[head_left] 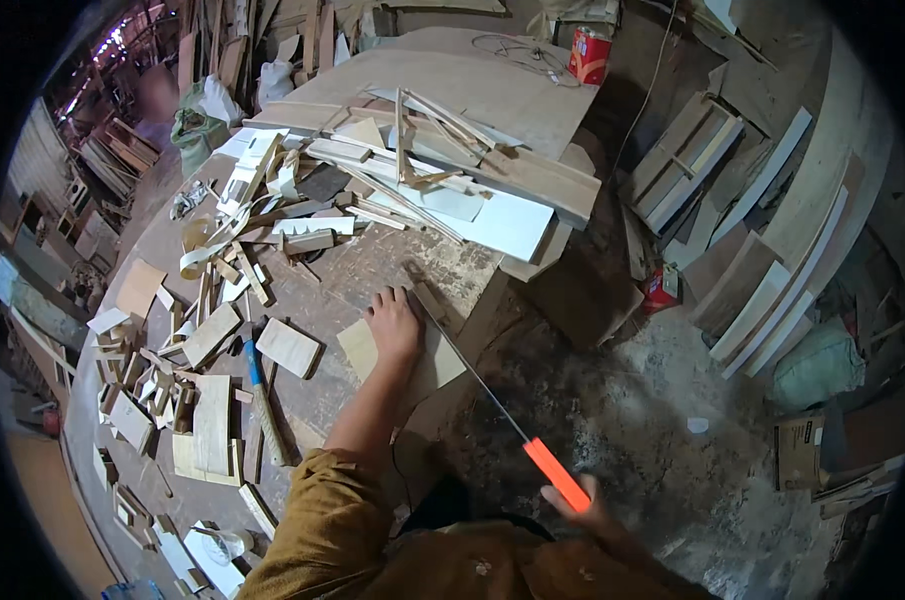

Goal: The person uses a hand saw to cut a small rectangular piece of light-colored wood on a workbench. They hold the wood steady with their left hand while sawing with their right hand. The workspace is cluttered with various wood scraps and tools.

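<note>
My right hand (pixel 584 500) is closed round the orange handle of a handsaw (pixel 547 465) at the lower right. Its thin blade (pixel 477 372), seen nearly edge-on, slants up and left to the workbench edge, close beside my left hand. There my left hand (pixel 395 322) lies palm down with its fingers slightly apart, pressing on a pale flat board (pixel 437 362). Most of that board's middle is hidden under the hand and forearm. A small brown wood block (pixel 435 303) lies just right of the blade; whether the teeth touch wood cannot be made out.
The workbench (pixel 367 265) bears many wood offcuts (pixel 212 335) on the left and a stack of long boards (pixel 512 220) at the far side. A hammer (pixel 262 395) with a blue-banded handle lies left of my forearm. A red can (pixel 589 55) stands far right; curved planks (pixel 797 285) lean beyond the floor.
</note>
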The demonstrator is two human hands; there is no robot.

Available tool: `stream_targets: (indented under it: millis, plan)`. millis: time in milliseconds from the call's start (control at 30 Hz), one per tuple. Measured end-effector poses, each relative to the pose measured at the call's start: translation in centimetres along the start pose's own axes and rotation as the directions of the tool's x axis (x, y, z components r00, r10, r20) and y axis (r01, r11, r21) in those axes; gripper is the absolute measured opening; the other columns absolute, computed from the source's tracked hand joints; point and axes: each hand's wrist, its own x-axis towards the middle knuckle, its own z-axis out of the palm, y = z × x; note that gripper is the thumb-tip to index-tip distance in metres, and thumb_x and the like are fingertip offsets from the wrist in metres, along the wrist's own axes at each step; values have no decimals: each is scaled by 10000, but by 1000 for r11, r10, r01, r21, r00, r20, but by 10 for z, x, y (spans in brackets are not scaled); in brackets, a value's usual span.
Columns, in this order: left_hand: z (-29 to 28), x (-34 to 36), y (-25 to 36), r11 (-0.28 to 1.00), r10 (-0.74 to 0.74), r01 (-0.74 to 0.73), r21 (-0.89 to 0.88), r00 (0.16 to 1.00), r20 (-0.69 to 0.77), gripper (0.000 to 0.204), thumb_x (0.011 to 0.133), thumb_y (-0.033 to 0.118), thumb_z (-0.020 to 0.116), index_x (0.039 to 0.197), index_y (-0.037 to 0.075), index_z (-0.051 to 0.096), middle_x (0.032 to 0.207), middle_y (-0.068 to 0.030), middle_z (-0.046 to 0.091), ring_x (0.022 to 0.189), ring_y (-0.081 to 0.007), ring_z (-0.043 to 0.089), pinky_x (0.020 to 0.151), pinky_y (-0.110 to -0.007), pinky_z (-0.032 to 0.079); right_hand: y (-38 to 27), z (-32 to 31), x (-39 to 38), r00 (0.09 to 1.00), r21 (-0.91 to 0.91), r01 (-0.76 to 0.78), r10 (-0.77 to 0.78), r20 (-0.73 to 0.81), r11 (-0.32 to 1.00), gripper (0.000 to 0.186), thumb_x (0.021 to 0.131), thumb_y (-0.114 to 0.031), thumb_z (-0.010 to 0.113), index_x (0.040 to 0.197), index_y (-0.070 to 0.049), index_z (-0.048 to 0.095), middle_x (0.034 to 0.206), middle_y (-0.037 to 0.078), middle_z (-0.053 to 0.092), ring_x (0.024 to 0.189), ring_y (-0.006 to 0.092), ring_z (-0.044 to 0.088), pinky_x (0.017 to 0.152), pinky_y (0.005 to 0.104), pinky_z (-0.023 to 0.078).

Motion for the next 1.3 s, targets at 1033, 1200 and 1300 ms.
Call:
stream_targets:
  millis: [1033,1200,1300]
  plan:
    - [10,4,-16,998,63,-64,-27,997,-35,209,798,110,477,981,50,556,1005,-132,551,1009,-317,510,822,-460,394,-1,14,44,998,-175,9,3,64,985,298,838,-251,707,681,-28,587,542,47,511,500,124,509,474,301,411]
    - [7,2,-12,998,64,-64,4,998,-23,216,798,116,485,989,54,564,1035,-136,563,1018,-316,510,821,-459,397,11,19,59,986,-103,165,-162,37,981,324,831,-245,715,676,-4,564,527,60,488,494,99,449,463,311,382]
    - [4,3,-12,1000,18,-18,0,1000,2,231,819,123,462,1008,53,575,1041,-135,563,1026,-321,513,838,-462,401,3,21,48,1000,-36,26,-25,8,999,331,829,-239,719,672,4,558,528,55,480,516,81,420,470,306,378]
